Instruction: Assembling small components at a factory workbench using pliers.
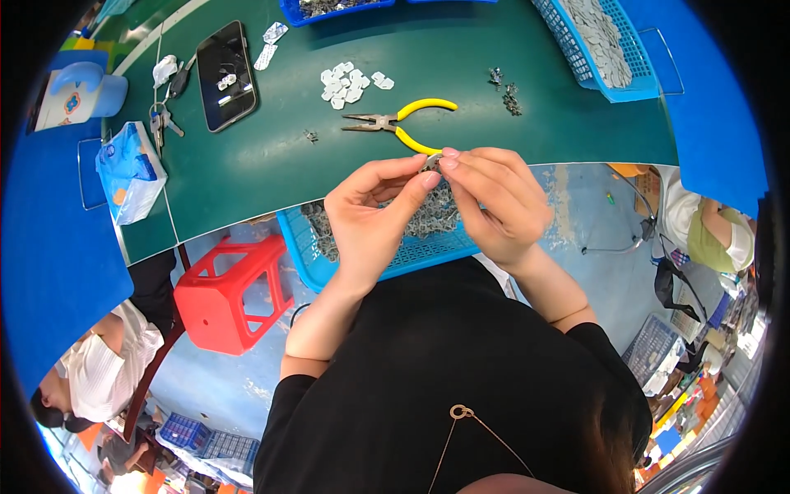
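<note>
My left hand point(374, 206) and my right hand point(498, 198) meet over the near edge of the green table, fingertips pinched together on one small pale piece point(433, 161). Fingers cover most of it, so its exact kind does not show. Just beyond them lie needle-nose pliers point(383, 123) with yellow handles, jaws pointing left. Past the pliers is a loose pile of small white plates point(342, 85). Below my hands, a blue basket point(298, 255) at my lap holds many small metal parts point(428, 216).
Small dark metal parts point(512, 100) lie right of the pliers. A light-blue basket point(638, 82) of grey pieces stands far right. At left are a phone point(227, 76), keys point(163, 122) and a tissue pack point(132, 174). A red stool point(216, 306) stands below; other people sit at both sides.
</note>
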`<state>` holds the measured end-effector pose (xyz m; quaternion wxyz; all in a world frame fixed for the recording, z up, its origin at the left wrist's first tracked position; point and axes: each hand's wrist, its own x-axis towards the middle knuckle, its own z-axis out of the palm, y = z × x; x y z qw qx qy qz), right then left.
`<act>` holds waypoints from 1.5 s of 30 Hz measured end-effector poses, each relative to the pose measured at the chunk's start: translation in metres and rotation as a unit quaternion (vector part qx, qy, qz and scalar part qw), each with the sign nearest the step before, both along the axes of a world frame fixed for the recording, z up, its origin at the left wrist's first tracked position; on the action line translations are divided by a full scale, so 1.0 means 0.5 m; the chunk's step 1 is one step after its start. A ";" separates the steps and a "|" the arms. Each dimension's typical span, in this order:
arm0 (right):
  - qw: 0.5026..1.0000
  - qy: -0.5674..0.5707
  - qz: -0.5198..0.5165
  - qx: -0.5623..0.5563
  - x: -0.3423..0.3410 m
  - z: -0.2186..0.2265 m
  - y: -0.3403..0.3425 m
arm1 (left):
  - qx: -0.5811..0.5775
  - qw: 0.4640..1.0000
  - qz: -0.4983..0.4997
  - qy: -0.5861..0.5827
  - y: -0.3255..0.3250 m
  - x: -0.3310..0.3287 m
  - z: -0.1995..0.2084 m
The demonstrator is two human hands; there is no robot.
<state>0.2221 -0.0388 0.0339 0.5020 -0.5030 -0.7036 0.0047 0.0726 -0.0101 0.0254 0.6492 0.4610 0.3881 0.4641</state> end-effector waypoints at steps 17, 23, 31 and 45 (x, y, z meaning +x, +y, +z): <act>0.996 0.064 0.003 -0.057 -0.003 0.008 -0.004 | 0.059 0.998 0.021 0.025 -0.012 0.006 -0.002; 0.990 0.116 0.013 -0.080 -0.002 -0.003 -0.010 | 0.058 0.998 0.022 0.019 -0.013 0.004 0.001; 1.000 0.000 0.010 -0.023 0.002 0.014 -0.007 | 0.138 0.987 0.036 0.070 -0.015 0.002 -0.004; 0.966 0.161 0.098 -0.177 0.016 0.015 -0.011 | -0.011 0.998 0.002 -0.063 -0.017 -0.005 -0.006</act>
